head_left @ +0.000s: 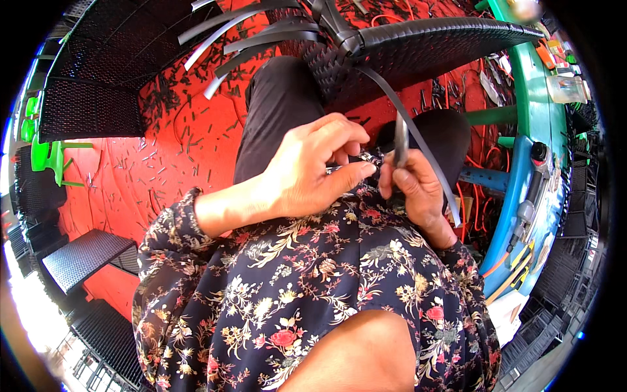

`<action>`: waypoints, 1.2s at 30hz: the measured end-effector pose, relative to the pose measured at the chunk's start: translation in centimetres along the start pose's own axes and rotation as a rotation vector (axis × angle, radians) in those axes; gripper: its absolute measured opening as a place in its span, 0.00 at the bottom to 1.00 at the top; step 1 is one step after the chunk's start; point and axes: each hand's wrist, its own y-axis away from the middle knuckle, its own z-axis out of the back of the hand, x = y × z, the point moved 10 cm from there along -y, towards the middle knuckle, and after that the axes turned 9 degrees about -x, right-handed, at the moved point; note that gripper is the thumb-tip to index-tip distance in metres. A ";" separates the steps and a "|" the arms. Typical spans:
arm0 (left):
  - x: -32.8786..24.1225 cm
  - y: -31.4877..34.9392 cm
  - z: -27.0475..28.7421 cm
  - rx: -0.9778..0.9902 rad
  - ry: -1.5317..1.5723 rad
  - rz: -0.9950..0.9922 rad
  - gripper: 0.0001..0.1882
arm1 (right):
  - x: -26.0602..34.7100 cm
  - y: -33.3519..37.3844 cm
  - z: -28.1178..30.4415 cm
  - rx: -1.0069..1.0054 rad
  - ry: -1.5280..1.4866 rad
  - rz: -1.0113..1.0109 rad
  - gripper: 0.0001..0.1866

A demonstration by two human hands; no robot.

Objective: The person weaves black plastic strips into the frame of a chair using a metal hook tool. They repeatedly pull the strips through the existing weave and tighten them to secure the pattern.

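Observation:
My left hand is over my lap, its fingers loosely curled and its thumb pointing right, apart from them. I see nothing in it. Close by on the right, my right hand pinches a narrow grey piece that stands up between thumb and fingers; whether it is a blade or a strip end I cannot tell. A long flat black strip hangs from the black woven furniture piece and passes over the right hand's side. Several loose strip ends fan out left of the woven piece's frame.
Black woven panels stand at the far left, near a green plastic stool. Cut bits litter the red floor covering. On the right, a green bench and a blue stool carry a power tool and other tools.

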 end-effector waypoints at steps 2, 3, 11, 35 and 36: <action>3.1 1.0 -1.6 0.054 0.254 0.251 0.17 | -0.1 0.2 -1.4 0.078 0.106 -0.008 0.09; 2.9 0.8 -1.9 0.040 0.282 0.197 0.16 | -0.1 0.2 -2.2 0.116 0.135 -0.024 0.08; 3.2 1.0 -1.4 -0.175 0.789 0.204 0.11 | 4.8 -1.8 -3.8 0.055 0.691 0.528 0.10; 5.0 -4.2 5.5 -0.547 0.327 0.149 0.03 | 13.5 -16.3 -9.1 0.325 0.709 0.501 0.13; 4.8 -4.6 5.1 -0.501 0.334 0.135 0.03 | 13.6 -16.4 -8.6 0.320 0.687 0.463 0.13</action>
